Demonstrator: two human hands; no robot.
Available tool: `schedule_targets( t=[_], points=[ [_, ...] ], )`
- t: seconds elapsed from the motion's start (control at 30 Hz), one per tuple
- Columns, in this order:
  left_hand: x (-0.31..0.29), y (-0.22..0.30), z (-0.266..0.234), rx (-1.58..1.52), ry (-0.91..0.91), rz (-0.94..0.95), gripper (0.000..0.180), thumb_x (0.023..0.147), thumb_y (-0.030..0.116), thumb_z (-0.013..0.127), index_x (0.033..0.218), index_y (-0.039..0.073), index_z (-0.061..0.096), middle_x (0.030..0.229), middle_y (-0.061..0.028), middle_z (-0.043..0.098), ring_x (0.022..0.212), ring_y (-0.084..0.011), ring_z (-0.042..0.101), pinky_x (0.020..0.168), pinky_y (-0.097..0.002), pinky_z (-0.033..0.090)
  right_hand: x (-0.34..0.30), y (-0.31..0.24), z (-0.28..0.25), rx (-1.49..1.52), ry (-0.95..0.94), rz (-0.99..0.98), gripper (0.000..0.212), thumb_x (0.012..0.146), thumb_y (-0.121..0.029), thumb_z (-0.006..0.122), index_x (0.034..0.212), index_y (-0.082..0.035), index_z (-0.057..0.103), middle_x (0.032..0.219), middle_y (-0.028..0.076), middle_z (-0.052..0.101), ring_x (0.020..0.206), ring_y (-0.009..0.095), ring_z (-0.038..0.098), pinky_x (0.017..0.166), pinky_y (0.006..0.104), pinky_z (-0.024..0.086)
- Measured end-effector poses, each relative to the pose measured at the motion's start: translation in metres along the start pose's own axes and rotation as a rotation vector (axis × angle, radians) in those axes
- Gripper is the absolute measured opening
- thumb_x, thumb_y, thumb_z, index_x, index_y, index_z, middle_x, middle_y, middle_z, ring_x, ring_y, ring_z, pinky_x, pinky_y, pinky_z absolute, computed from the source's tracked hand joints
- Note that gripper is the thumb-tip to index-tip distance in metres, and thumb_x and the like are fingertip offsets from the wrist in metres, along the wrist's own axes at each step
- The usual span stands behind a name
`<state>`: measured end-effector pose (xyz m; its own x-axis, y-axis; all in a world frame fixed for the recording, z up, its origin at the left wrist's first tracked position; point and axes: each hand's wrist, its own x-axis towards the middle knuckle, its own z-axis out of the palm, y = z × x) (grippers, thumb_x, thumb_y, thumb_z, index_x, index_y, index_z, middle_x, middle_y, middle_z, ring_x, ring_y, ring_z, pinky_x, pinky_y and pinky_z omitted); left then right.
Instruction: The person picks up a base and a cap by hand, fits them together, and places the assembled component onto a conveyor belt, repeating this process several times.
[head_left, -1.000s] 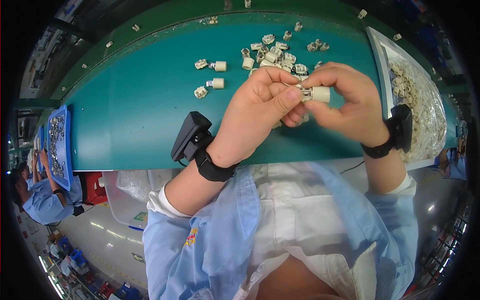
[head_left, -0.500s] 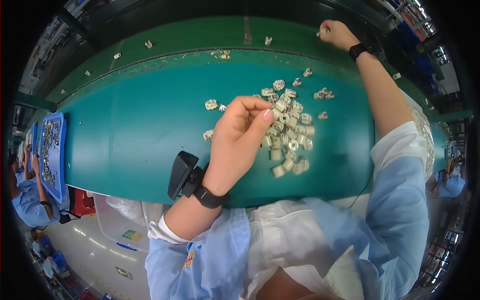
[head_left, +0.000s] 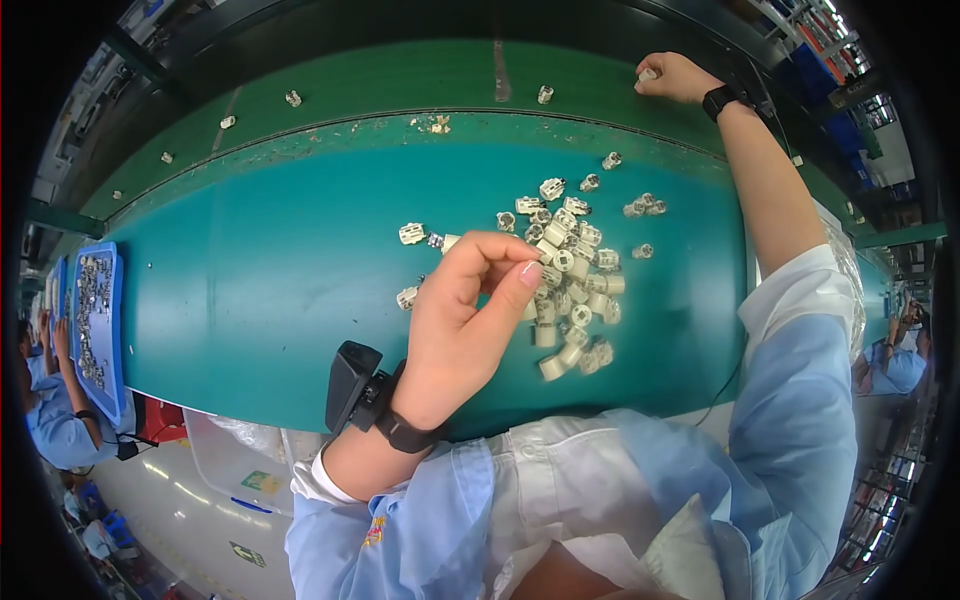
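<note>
Partly behind left hand (head_left: 462, 325), cream parts (head_left: 579, 270)

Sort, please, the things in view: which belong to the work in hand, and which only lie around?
Work in hand:
- right hand, holding a small white part
- left hand, by the pile of pale parts

Probably just around:
- clear plastic box
- red plastic object
- pale scraps
</note>
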<state>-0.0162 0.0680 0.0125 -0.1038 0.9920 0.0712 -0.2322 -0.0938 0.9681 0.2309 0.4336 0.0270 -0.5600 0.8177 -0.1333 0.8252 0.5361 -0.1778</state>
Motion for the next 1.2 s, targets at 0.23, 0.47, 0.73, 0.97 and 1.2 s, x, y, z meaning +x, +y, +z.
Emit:
schedule_targets(
  t=[0.23,0.47,0.73,0.97,1.2],
  points=[
    [-0.006,0.005,0.001,0.026,-0.010,0.020,0.011,0.087,0.010,0.058,0.094,0.003,0.055,0.079,0.0023,0.055,0.072,-0.0040,0.050,0.066,-0.0189,0.042,-0.029,-0.052,-0.025,-0.107,0.217,0.049,0.060,0.076,-0.037,0.067,0.122,-0.002,0.048,0.077,0.010,0.059,0.073,0.020,0.058,0.066,0.0307,0.046],
    [-0.008,0.007,0.000,0.012,0.010,0.013,0.010,0.087,0.008,0.056,0.095,0.002,0.054,0.080,0.0013,0.056,0.073,-0.0040,0.050,0.066,-0.0184,0.042,-0.024,-0.119,0.032,0.084,0.202,-0.289,0.045,0.080,-0.031,0.063,0.117,-0.007,0.053,0.085,0.012,0.061,0.075,0.025,0.060,0.067,0.0331,0.047],
    [-0.017,0.019,-0.002,-0.013,0.013,0.059,0.019,0.089,0.014,0.054,0.103,0.001,0.051,0.094,-0.0057,0.059,0.084,-0.0100,0.055,0.076,-0.0232,0.045,-0.115,-0.187,-0.008,0.625,0.104,-0.405,0.022,0.081,-0.016,0.064,0.097,-0.001,0.060,0.081,0.003,0.062,0.073,0.009,0.057,0.066,0.0238,0.047],
    [-0.044,0.008,0.038,-0.431,-0.315,-0.155,0.027,0.093,0.019,0.049,0.111,-0.001,0.049,0.101,-0.0093,0.058,0.088,-0.0140,0.057,0.077,-0.0252,0.046,-0.258,-0.228,0.000,0.379,0.405,-0.720,0.018,0.071,-0.007,0.068,0.088,-0.004,0.061,0.079,0.006,0.060,0.075,0.019,0.057,0.067,0.0302,0.045],
    [-0.049,-0.013,0.065,-0.420,-0.373,-0.254,0.024,0.089,0.012,0.054,0.109,-0.002,0.052,0.093,-0.0061,0.061,0.080,-0.0105,0.056,0.072,-0.0220,0.046,-0.297,-0.203,0.034,0.328,0.583,-0.717,0.026,0.068,-0.007,0.069,0.092,-0.005,0.061,0.080,0.006,0.059,0.079,0.024,0.056,0.070,0.0339,0.044]
  ],
)
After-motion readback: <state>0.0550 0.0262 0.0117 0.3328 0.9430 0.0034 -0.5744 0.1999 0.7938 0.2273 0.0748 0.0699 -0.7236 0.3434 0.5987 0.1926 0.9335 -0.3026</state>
